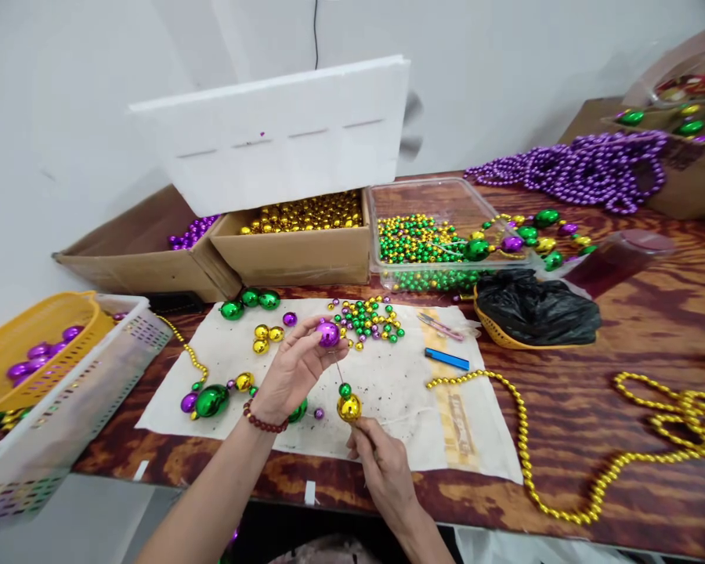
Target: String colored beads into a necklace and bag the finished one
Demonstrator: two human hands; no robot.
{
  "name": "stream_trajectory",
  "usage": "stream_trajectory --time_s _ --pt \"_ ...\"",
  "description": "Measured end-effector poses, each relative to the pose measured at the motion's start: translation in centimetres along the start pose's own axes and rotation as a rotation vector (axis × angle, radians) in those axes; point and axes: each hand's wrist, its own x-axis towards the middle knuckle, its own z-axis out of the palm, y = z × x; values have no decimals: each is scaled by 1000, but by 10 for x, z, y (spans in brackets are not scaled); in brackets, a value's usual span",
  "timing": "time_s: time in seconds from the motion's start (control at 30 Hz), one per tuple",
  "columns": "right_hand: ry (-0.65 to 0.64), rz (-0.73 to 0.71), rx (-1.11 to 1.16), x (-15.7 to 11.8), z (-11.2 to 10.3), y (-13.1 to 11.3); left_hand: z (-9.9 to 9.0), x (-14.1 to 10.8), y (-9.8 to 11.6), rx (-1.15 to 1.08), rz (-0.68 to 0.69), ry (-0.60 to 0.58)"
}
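Purple bead [329, 334] is in the left hand [297, 366], raised above the white cloth [381, 380] on the counter [569, 392]. In the head view, the left grip is closed on it between thumb and fingers. A thin thread [339, 371] runs down from near it to a small green bead [345, 389], which touches a larger gold bead [348, 408]. The right hand [385, 458] has thumb and fingers together at the gold bead's underside; whether that grip is on the bead or on thread below it, I cannot tell.

Beyond the left hand, three green ovals [250, 298] and a gold cluster [262, 338] lie on the cloth, with a pile of small mixed beads [373, 319] to their right. Nearer the left wrist lies a large green bead [211, 401] among smaller ones. Right of the pile are pink-handled snips [440, 326] and a blue tool [447, 359]. A gold bead string [523, 439] trails from the cloth across the counter. Behind stand a cardboard box [291, 260] of gold beads and a clear tub [486, 202].
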Motion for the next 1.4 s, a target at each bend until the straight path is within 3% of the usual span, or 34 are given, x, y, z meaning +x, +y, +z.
stream_trajectory --time_s 0.57,1.0,1.17,1.27,1.4 --pt "-35 21 -9 3 1 -1 0 0 3 -58 -57 48" --pt "-10 33 30 5 4 -1 1 -6 1 29 -5 -30" --pt "-32 30 7 4 3 3 -2 0 4 62 60 32" --pt "-52 45 -9 -1 0 7 -14 7 7 168 157 114" --pt "-36 111 75 -4 -3 9 -28 9 6 641 279 83"
